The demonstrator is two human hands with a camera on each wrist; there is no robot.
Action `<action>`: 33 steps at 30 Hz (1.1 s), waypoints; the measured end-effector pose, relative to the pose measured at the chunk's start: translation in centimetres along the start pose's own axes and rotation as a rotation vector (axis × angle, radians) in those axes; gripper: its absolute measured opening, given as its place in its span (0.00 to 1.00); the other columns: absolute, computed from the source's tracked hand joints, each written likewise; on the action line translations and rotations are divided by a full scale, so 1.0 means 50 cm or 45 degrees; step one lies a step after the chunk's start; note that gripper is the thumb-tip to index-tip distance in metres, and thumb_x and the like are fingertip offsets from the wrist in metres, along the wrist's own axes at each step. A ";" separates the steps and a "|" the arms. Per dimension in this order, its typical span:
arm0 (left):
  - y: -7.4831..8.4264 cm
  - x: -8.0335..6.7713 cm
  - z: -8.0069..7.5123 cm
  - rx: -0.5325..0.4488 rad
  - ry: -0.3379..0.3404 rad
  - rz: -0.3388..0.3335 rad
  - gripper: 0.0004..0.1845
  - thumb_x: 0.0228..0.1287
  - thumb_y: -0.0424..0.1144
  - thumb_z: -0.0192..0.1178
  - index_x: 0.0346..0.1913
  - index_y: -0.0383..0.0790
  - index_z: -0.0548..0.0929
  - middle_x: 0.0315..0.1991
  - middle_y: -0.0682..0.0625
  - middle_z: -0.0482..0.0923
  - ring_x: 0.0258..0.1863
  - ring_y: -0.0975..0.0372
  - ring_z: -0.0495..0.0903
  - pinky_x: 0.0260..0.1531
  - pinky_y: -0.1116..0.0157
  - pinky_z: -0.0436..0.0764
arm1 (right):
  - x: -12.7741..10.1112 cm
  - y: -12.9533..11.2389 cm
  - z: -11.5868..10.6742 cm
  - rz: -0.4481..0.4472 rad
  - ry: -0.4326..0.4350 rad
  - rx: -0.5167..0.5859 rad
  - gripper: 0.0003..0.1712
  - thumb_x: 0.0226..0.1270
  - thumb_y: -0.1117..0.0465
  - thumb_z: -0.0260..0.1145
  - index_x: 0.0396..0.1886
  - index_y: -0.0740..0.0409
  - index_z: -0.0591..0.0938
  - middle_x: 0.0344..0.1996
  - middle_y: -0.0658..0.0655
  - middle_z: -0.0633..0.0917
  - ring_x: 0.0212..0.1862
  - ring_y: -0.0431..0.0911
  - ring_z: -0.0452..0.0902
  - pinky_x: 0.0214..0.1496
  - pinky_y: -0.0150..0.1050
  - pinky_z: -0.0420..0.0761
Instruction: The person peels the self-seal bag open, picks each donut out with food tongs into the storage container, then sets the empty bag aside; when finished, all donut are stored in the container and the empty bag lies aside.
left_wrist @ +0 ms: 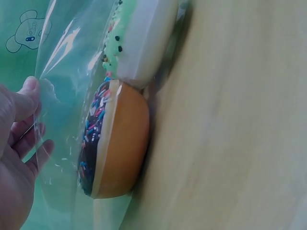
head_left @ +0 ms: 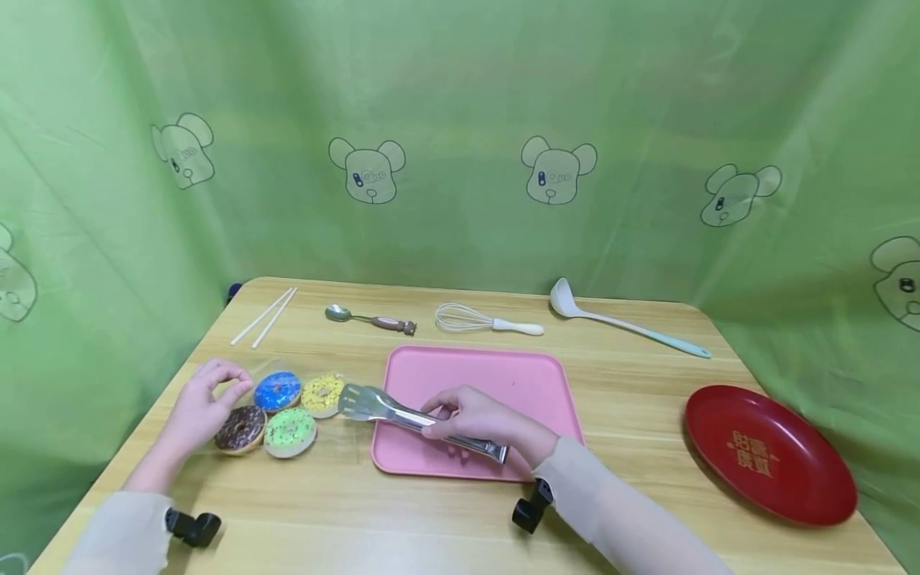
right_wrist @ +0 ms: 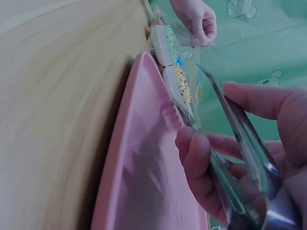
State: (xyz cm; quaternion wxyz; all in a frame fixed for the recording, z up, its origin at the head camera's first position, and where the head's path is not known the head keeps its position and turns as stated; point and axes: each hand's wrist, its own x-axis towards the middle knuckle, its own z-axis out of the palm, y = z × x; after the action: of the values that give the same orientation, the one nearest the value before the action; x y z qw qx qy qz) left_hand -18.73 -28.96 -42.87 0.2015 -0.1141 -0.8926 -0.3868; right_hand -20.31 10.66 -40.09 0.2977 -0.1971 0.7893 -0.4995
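At the left of a wood-grain table (head_left: 302, 511), a person's left hand (head_left: 201, 403) pinches the edge of a clear, glossy plastic bag (left_wrist: 62, 158) between thumb and fingers. Four ring-shaped doughnuts appear to lie inside, though the bag's outline is hard to trace from above: a dark, sprinkle-flecked chocolate doughnut (head_left: 240, 430) and a speckled green doughnut (head_left: 290, 432) on the near side, a blue doughnut (head_left: 277, 391) and a yellow doughnut (head_left: 323, 395) on the far side. The right hand (head_left: 474, 415) grips shiny metal tongs (head_left: 402, 414), thumb on one arm, fingers curled round the other, the two arms apart in a narrow V. Their slotted, rounded head points left, near the yellow doughnut, above a smooth pink rectangular tray (head_left: 474, 371) with rounded corners. Along the far side lie two slim white chopsticks (head_left: 275, 316), a metal spoon (head_left: 370, 320) with a brown handle, a wire whisk (head_left: 489, 322) and a white ladle (head_left: 625, 321). A glossy red oval plate (head_left: 791, 455) lies at right, before a green curtain (head_left: 460, 72).
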 end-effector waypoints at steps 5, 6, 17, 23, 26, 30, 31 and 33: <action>0.003 -0.001 -0.001 0.003 0.020 0.001 0.03 0.63 0.32 0.58 0.33 0.35 0.78 0.38 0.45 0.74 0.42 0.63 0.67 0.45 0.50 0.69 | 0.007 -0.005 0.008 0.024 -0.005 -0.006 0.22 0.56 0.58 0.69 0.51 0.60 0.78 0.30 0.65 0.82 0.19 0.50 0.76 0.21 0.46 0.81; 0.002 -0.002 0.000 0.002 0.022 0.002 0.03 0.63 0.32 0.58 0.33 0.35 0.78 0.37 0.45 0.74 0.42 0.62 0.67 0.45 0.50 0.69 | 0.009 -0.007 0.010 0.036 0.002 -0.004 0.23 0.56 0.57 0.69 0.51 0.60 0.78 0.30 0.65 0.82 0.19 0.50 0.76 0.20 0.46 0.81; -0.001 -0.003 0.012 0.029 0.031 0.022 0.03 0.60 0.27 0.60 0.33 0.37 0.78 0.37 0.49 0.73 0.40 0.66 0.69 0.44 0.66 0.71 | 0.032 -0.030 0.041 0.167 0.089 0.077 0.22 0.56 0.58 0.69 0.50 0.62 0.78 0.28 0.70 0.81 0.16 0.48 0.75 0.17 0.41 0.80; 0.002 -0.002 0.015 0.046 0.033 0.034 0.02 0.61 0.30 0.60 0.32 0.35 0.78 0.37 0.48 0.74 0.40 0.67 0.68 0.44 0.68 0.71 | 0.046 -0.030 0.041 0.169 0.039 0.197 0.22 0.58 0.60 0.67 0.50 0.67 0.76 0.30 0.71 0.81 0.15 0.47 0.74 0.15 0.37 0.78; 0.002 0.000 0.015 0.043 0.036 0.047 0.02 0.59 0.29 0.61 0.32 0.36 0.78 0.37 0.49 0.74 0.41 0.69 0.68 0.44 0.72 0.70 | 0.053 -0.025 0.037 0.172 0.019 0.275 0.22 0.58 0.62 0.66 0.51 0.68 0.76 0.30 0.71 0.80 0.15 0.47 0.74 0.16 0.37 0.79; 0.001 0.000 0.017 0.042 0.034 0.046 0.02 0.59 0.28 0.61 0.32 0.36 0.78 0.37 0.49 0.74 0.40 0.68 0.68 0.44 0.72 0.70 | 0.065 -0.017 0.037 0.156 0.015 0.314 0.21 0.58 0.62 0.66 0.50 0.67 0.77 0.30 0.71 0.80 0.14 0.47 0.73 0.16 0.36 0.79; 0.000 -0.001 0.017 0.044 0.032 0.042 0.02 0.59 0.28 0.61 0.32 0.36 0.78 0.37 0.49 0.74 0.40 0.67 0.68 0.44 0.72 0.70 | 0.068 -0.016 0.039 0.151 0.018 0.314 0.21 0.57 0.62 0.67 0.50 0.67 0.77 0.30 0.71 0.80 0.14 0.47 0.73 0.16 0.36 0.78; -0.002 -0.003 0.018 0.048 0.028 0.035 0.02 0.61 0.30 0.60 0.32 0.36 0.78 0.37 0.48 0.74 0.41 0.65 0.69 0.44 0.69 0.71 | 0.075 -0.013 0.041 0.145 0.032 0.310 0.21 0.57 0.62 0.67 0.49 0.66 0.77 0.30 0.70 0.81 0.14 0.46 0.73 0.15 0.36 0.78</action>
State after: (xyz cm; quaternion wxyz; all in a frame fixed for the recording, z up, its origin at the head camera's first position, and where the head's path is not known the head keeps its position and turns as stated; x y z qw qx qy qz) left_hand -18.88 -28.38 -43.55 0.2189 -0.1181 -0.8958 -0.3683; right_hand -21.72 6.75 -41.18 0.3374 -0.1082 0.7365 -0.5762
